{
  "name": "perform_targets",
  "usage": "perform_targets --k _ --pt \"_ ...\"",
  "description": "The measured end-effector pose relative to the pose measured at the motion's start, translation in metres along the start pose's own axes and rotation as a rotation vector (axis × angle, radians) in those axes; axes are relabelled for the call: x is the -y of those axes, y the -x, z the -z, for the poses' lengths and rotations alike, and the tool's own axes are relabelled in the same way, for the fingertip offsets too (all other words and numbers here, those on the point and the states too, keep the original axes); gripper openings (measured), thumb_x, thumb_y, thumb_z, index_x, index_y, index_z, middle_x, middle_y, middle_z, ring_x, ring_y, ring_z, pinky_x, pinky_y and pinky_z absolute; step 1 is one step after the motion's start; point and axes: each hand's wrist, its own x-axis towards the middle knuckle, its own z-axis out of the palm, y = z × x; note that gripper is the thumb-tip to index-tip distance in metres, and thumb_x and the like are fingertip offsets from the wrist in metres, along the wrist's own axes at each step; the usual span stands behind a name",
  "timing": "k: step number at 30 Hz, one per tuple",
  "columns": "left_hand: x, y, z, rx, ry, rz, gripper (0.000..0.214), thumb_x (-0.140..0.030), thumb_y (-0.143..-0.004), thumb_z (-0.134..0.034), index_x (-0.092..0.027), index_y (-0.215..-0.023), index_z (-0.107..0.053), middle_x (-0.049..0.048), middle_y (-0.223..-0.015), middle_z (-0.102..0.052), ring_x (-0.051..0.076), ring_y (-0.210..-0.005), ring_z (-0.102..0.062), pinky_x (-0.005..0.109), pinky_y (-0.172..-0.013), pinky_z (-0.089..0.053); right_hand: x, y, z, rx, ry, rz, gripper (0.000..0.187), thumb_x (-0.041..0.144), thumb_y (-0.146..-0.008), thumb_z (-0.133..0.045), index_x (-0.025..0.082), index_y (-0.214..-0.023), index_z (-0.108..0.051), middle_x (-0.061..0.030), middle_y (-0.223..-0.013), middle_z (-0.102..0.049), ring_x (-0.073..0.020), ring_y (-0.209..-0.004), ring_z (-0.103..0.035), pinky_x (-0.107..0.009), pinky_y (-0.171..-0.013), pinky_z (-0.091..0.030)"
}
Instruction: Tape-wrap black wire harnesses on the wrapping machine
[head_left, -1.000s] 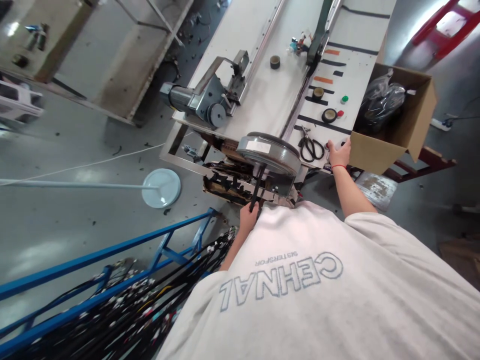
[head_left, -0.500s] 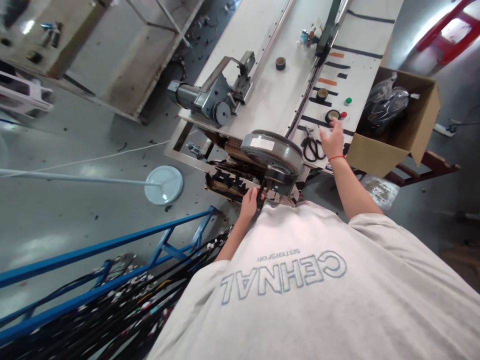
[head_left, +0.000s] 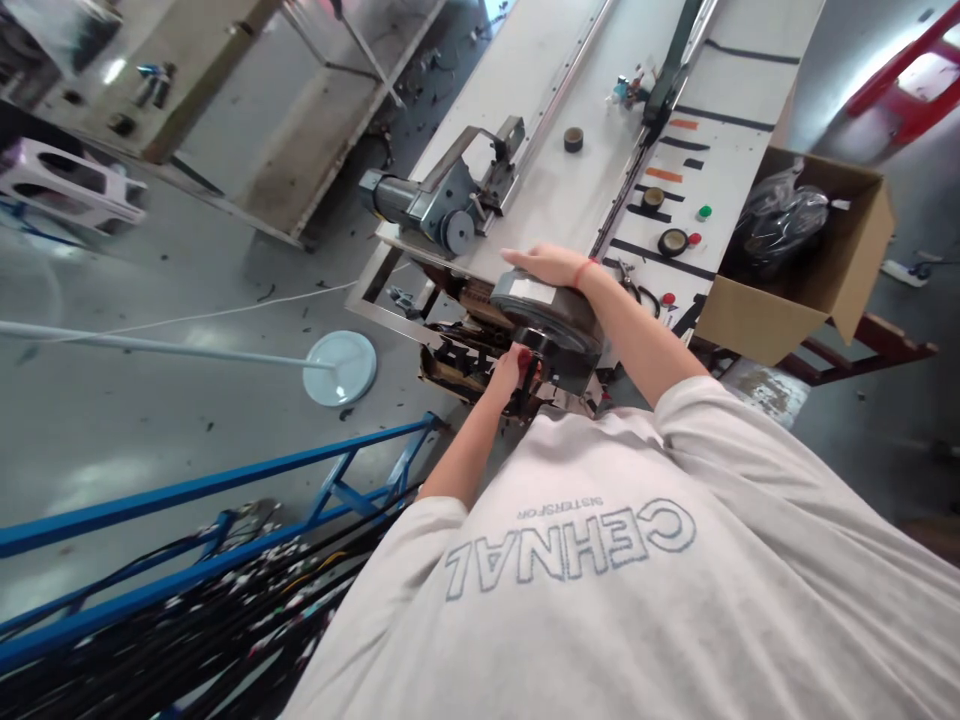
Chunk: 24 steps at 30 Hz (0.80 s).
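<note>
My right hand (head_left: 551, 262) lies with fingers stretched out over the far top edge of a grey, drum-shaped machine wheel (head_left: 544, 308) with a white label. Below the wheel, my left hand (head_left: 508, 370) has its fingers closed beside a dark strip (head_left: 529, 382) at the machine's front; its fingertips are partly hidden, and I cannot tell what they hold. Scissors (head_left: 628, 284) with black handles lie right of the wheel, partly behind my right forearm. Near them are a red cap (head_left: 668, 299) and a roll of black tape (head_left: 673, 242).
More tape rolls (head_left: 573, 139) and a green cap (head_left: 704, 212) lie on the white bench (head_left: 540, 200). A motor unit (head_left: 427, 205) is mounted at its left edge. An open cardboard box (head_left: 780, 310) with plastic-wrapped goods stands right. A blue rack (head_left: 285, 465) with black cables is at lower left.
My right hand has left the tape roll on the bench and moved left onto the wheel. My left hand has shifted slightly up, closer beneath the wheel. The red cap by the scissors now shows.
</note>
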Motion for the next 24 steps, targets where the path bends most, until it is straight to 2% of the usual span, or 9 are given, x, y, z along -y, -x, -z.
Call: perform_targets --k 3,5,9,11,14,16,18,21,24 --pt "-0.012 0.003 -0.003 0.086 -0.212 -0.092 0.05 -0.061 -0.093 -0.038 -0.019 -0.072 -0.054 0.0034 -0.058 -0.059 0.017 -0.052 -0.056 0.028 -0.056 -0.046 -0.03 0.057 0.002 -0.187 -0.112 -0.036 0.074 0.076 -0.092 -0.028 0.015 -0.085 -0.07 -0.0046 -0.078 -0.066 -0.0204 -0.088 -0.063 -0.033 -0.09 -0.047" --pt "-0.02 0.008 -0.005 0.058 -0.455 -0.223 0.043 -0.059 -0.09 -0.048 -0.02 -0.072 -0.054 0.0018 -0.055 -0.057 0.018 -0.053 -0.056 0.027 -0.056 -0.042 -0.052 0.093 -0.002 -0.343 -0.104 -0.107 0.073 0.07 -0.095 -0.02 0.016 -0.084 -0.068 -0.0053 -0.078 -0.066 -0.0203 -0.087 -0.062 -0.031 -0.086 -0.048" --pt "-0.041 0.02 -0.006 -0.099 -0.928 -0.352 0.033 -0.05 -0.084 -0.063 -0.021 -0.069 -0.056 0.0046 -0.057 -0.059 0.023 -0.064 -0.062 0.027 -0.059 -0.038 -0.088 0.136 -0.008 -0.578 0.327 -0.387 0.038 0.043 -0.092 -0.046 0.013 -0.105 -0.065 -0.0171 -0.113 -0.064 -0.0295 -0.112 -0.056 -0.041 -0.098 -0.044" --pt "-0.053 0.023 0.001 -0.155 -1.034 -0.364 0.028 -0.046 -0.085 -0.063 -0.021 -0.073 -0.059 0.0064 -0.063 -0.063 0.025 -0.069 -0.064 0.027 -0.061 -0.038 -0.099 0.148 -0.003 -0.577 0.478 -0.56 0.041 0.03 -0.082 -0.059 0.008 -0.116 -0.059 -0.0237 -0.123 -0.058 -0.0347 -0.119 -0.052 -0.048 -0.101 -0.042" --pt "-0.071 0.024 0.021 -0.265 -1.032 -0.401 0.029 -0.048 -0.088 -0.059 -0.021 -0.079 -0.062 0.0079 -0.074 -0.069 0.025 -0.076 -0.065 0.027 -0.065 -0.041 -0.104 0.168 0.009 -0.434 0.307 -0.718 0.035 0.023 -0.073 -0.065 0.008 -0.104 -0.061 -0.0202 -0.105 -0.065 -0.0327 -0.103 -0.06 -0.048 -0.094 -0.048" --pt "-0.079 0.023 0.033 -0.308 -1.013 -0.42 0.031 -0.05 -0.088 -0.058 -0.02 -0.082 -0.063 0.0083 -0.08 -0.071 0.025 -0.08 -0.066 0.028 -0.069 -0.042 -0.092 0.187 0.013 -0.378 0.021 -0.587 0.029 0.027 -0.072 -0.069 0.012 -0.095 -0.061 -0.0131 -0.093 -0.067 -0.0268 -0.09 -0.063 -0.043 -0.089 -0.052" --pt "-0.081 0.021 0.041 -0.308 -1.005 -0.415 0.031 -0.05 -0.087 -0.059 -0.019 -0.087 -0.063 0.0087 -0.084 -0.071 0.025 -0.082 -0.066 0.028 -0.071 -0.044 -0.068 0.207 0.009 -0.284 -0.287 -0.308 0.033 0.036 -0.072 -0.074 0.015 -0.093 -0.059 -0.0106 -0.096 -0.067 -0.0234 -0.089 -0.064 -0.039 -0.089 -0.053" --pt "-0.079 0.018 0.044 -0.303 -0.984 -0.398 0.031 -0.046 -0.087 -0.06 -0.018 -0.099 -0.062 0.0079 -0.086 -0.072 0.024 -0.081 -0.067 0.029 -0.074 -0.045 -0.022 0.217 -0.018 0.102 -0.703 -0.017 0.052 0.061 -0.071 -0.075 0.017 -0.093 -0.059 -0.0126 -0.106 -0.067 -0.0239 -0.096 -0.066 -0.038 -0.089 -0.053" --pt "-0.078 0.02 0.043 -0.274 -0.977 -0.388 0.034 -0.046 -0.088 -0.06 -0.018 -0.107 -0.059 0.0046 -0.076 -0.07 0.023 -0.076 -0.066 0.029 -0.074 -0.046 0.005 0.192 -0.06 0.603 -1.012 -0.115 0.078 0.09 -0.071 -0.047 0.015 -0.087 -0.06 -0.0174 -0.1 -0.07 -0.0259 -0.09 -0.069 -0.039 -0.079 -0.057"
